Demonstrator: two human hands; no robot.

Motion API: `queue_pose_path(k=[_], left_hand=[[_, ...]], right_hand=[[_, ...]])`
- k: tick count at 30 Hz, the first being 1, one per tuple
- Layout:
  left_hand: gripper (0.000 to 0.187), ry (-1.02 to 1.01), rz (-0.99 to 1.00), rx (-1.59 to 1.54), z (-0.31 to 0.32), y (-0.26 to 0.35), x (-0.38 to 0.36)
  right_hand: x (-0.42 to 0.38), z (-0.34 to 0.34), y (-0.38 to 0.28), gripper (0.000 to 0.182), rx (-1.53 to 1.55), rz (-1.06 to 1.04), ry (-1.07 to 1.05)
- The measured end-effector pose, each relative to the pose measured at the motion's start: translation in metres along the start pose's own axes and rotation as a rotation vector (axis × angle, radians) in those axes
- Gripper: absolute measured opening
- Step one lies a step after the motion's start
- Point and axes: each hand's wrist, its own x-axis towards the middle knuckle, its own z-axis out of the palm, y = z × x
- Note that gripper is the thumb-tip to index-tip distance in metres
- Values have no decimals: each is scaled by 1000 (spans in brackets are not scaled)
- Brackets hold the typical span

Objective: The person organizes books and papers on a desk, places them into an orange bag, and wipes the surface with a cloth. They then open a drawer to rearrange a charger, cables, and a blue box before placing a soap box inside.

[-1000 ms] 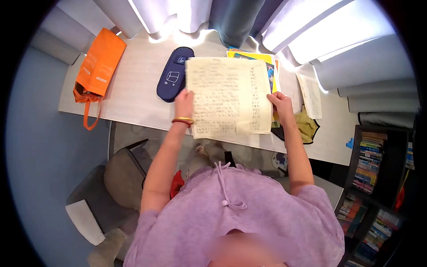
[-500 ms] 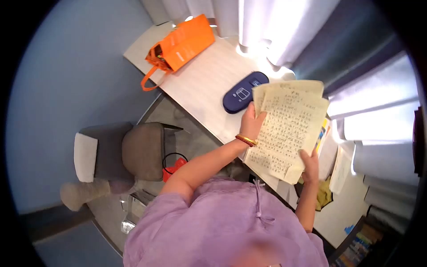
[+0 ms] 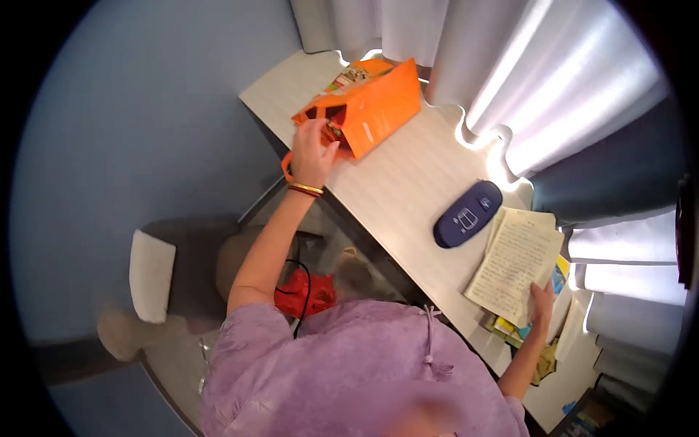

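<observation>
My left hand [image 3: 314, 154] is at the mouth of an orange paper bag [image 3: 382, 109], thumb and fingers apart, close to its looped handle [image 3: 287, 166]. Inside the bag, colourful contents show, too small to name. My right hand [image 3: 540, 304] grips the right edge of the yellowed handwritten sheets [image 3: 518, 262], thumb on top. These sheets lie over a pile with yellow and blue covers, which hides most of that pile.
On the pale desk [image 3: 393, 197] lies a dark blue oblong case [image 3: 468, 214], left of the sheets. Curtains [image 3: 568, 95] hang along the far side. A chair [image 3: 193, 262], a red bag [image 3: 306, 293] and a black cable are below the desk edge.
My left hand has let go of the sheets and moved left to the orange bag. The sheets, still in my right hand, have come down onto the pile. The view has shifted.
</observation>
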Motion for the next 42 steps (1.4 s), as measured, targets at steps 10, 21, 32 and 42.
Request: queue_pose_path(k=[10,21,32,42], left_hand=[[51,-502,95,131,39,-141,97],[25,-687,74,-82,17,-84,186],[25,-703,123,-47,4,-65,183],[25,-893,326,136,-23,-64,181]], right_hand=[[-43,173,-103,38,116,25,81],[-65,360,-145,41,-493,-243,-325],[-78,430,-151,57,-634,-518,-362],[60,476,-82,41,134,-141,-133]])
